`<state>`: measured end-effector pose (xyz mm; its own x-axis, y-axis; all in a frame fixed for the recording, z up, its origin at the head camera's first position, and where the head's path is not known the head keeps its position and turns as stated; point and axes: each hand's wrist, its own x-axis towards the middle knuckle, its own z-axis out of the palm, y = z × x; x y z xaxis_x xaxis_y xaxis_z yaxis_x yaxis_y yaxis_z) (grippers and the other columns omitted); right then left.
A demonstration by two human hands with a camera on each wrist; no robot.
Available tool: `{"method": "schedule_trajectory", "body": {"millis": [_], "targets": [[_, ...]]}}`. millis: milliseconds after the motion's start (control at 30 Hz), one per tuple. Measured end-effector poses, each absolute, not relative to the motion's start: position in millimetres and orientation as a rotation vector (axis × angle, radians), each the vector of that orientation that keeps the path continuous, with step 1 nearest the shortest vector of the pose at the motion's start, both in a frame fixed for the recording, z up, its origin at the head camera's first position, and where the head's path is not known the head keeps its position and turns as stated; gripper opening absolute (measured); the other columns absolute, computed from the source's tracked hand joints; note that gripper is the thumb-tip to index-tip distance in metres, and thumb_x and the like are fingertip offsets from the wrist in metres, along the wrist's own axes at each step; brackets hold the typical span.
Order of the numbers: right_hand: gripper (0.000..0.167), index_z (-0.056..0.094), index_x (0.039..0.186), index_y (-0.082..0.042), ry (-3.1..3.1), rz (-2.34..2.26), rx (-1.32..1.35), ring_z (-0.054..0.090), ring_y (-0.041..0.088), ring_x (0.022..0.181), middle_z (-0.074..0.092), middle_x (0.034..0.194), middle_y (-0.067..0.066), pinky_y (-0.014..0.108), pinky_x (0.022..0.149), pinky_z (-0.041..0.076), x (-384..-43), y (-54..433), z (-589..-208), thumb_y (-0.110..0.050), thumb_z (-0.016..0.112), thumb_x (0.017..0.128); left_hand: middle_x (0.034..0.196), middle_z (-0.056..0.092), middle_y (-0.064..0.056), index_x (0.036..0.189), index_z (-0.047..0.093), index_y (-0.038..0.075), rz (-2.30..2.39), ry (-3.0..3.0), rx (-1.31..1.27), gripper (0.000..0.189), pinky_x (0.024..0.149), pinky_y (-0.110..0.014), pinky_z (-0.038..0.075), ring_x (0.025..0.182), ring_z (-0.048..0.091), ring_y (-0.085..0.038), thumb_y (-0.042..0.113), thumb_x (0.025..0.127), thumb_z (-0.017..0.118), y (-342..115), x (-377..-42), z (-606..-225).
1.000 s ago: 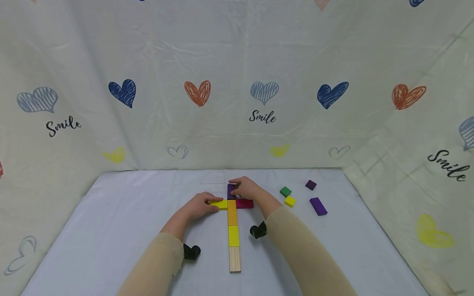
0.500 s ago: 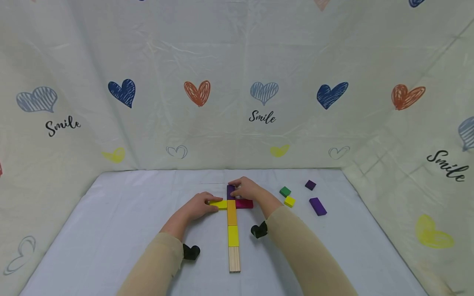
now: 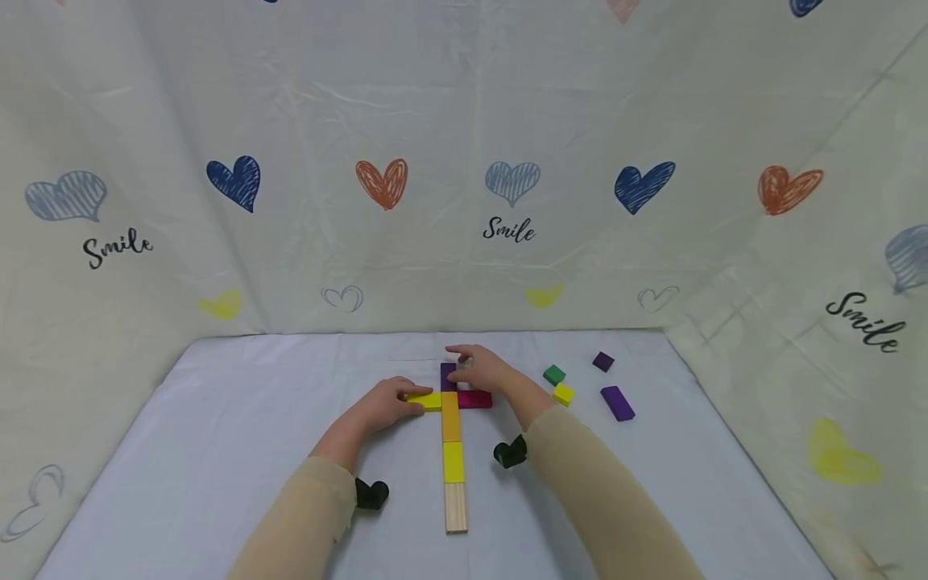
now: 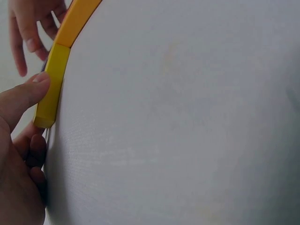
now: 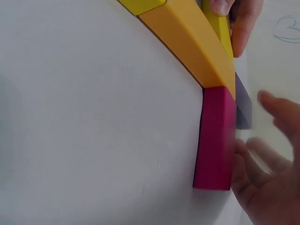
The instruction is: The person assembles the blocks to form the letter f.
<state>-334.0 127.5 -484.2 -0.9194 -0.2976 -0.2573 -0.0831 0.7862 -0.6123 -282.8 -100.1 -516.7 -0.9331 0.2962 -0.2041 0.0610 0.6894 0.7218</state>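
On the white cloth lies a cross of blocks laid end to end. My left hand (image 3: 387,401) pinches the yellow block (image 3: 425,401) of its left arm between thumb and fingers. My right hand (image 3: 484,369), fingers spread apart, is beside the purple block (image 3: 449,376) at the top; in the right wrist view a gap shows between thumb and purple block (image 5: 243,105). The magenta block (image 3: 474,399) forms the right arm, close to the right fingers. Down the middle run an orange block (image 3: 450,416), a second yellow block (image 3: 453,462) and a plain wood block (image 3: 456,508).
To the right of the cross lie a green cube (image 3: 554,374), a small yellow block (image 3: 563,393), a small dark purple block (image 3: 603,362) and a longer purple block (image 3: 617,403). A cloth backdrop (image 3: 435,266) with printed hearts rises behind the table.
The right hand's fingers have spread and come off the top purple block. My left hand keeps its hold on the yellow block. The whole head view has shifted slightly.
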Motion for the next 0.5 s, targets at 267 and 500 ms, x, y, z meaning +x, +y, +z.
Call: {"method": "schedule_trajectory", "body": {"millis": [267, 500], "targets": [[0.053, 0.055, 0.143, -0.029, 2.67, -0.944, -0.317, 0.054, 0.026, 0.113, 0.056, 0.132, 0.006, 0.04, 0.091, 0.053, -327.5, 148.0, -473.6, -0.037, 0.07, 0.092, 0.129, 0.059, -0.002, 0.125, 0.07, 0.035, 1.073, 2.604, 0.273, 0.034, 0.104, -0.052, 0.043, 0.119, 0.051, -0.027, 0.027, 0.092, 0.07, -97.1, -281.3, -514.3], [0.052, 0.06, 0.139, -0.024, 2.704, -0.941, -0.363, 0.055, 0.024, 0.106, 0.059, 0.128, 0.008, 0.035, 0.083, 0.052, -325.7, 181.1, -462.8, -0.035, 0.073, 0.09, 0.128, 0.06, -0.001, 0.123, 0.071, 0.037, 1.092, 2.605, 0.257, 0.033, 0.103, -0.049, 0.045, 0.118, 0.051, -0.027, 0.028, 0.091, 0.072, -96.6, -283.8, -518.4]]}}
